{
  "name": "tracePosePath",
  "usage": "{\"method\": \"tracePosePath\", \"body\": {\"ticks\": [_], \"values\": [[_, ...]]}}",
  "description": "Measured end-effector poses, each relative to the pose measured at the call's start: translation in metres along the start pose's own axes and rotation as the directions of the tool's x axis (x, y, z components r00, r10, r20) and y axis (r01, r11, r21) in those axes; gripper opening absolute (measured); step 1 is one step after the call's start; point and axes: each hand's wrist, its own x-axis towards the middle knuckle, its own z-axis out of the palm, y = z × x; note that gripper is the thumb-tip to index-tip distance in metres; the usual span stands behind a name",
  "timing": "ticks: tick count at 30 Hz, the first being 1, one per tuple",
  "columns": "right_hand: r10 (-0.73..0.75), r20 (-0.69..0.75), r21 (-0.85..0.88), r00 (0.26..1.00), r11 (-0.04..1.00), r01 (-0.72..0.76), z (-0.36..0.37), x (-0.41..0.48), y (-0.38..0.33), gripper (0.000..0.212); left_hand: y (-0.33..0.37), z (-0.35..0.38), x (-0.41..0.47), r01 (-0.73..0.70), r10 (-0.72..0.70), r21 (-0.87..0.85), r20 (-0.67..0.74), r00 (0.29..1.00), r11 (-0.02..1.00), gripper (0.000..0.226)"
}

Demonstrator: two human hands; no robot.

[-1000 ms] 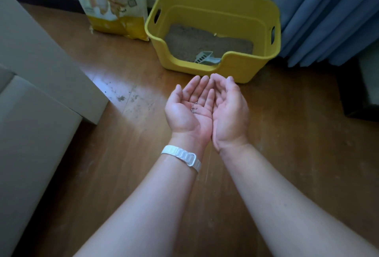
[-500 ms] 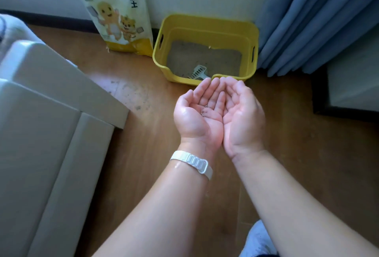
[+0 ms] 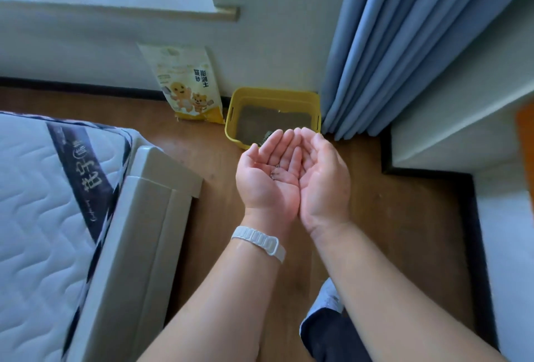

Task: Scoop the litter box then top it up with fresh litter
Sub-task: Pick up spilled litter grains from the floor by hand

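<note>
Two bare hands, one litter box, one bag and one scoop are in view. The left hand and the right hand are held out palm up, their inner edges touching, forming a shallow cup above the brown wooden floor. Both hands' fingers are loosely extended and grip nothing. A few dark litter granules lie in the left palm. The yellow plastic litter box sits by the wall, between the cream-and-yellow printed litter bag and the blue curtain. Grey litter covers its bottom, and the pale scoop is partly hidden behind the fingertips.
</note>
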Motion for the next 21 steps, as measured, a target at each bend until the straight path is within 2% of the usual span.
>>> {"method": "tracePosePath", "body": {"ticks": [6,10,21], "values": [[-0.076,0.005,-0.035,0.997,0.996,0.076,0.023,-0.047,-0.087,0.026,-0.007,0.073,-0.079,0.008,-0.011,0.061,0.039,0.999,0.998,0.045],[-0.127,-0.042,-0.063,0.991,0.990,0.124,0.027,-0.070,-0.145,0.027,-0.025,0.118,-0.122,0.038,-0.043,0.087,0.052,0.998,0.995,0.045],[-0.205,-0.144,0.059,0.968,0.975,0.215,0.011,-0.103,-0.265,0.029,-0.079,0.205,-0.193,0.198,-0.237,0.199,0.196,0.951,0.960,0.043]]}}
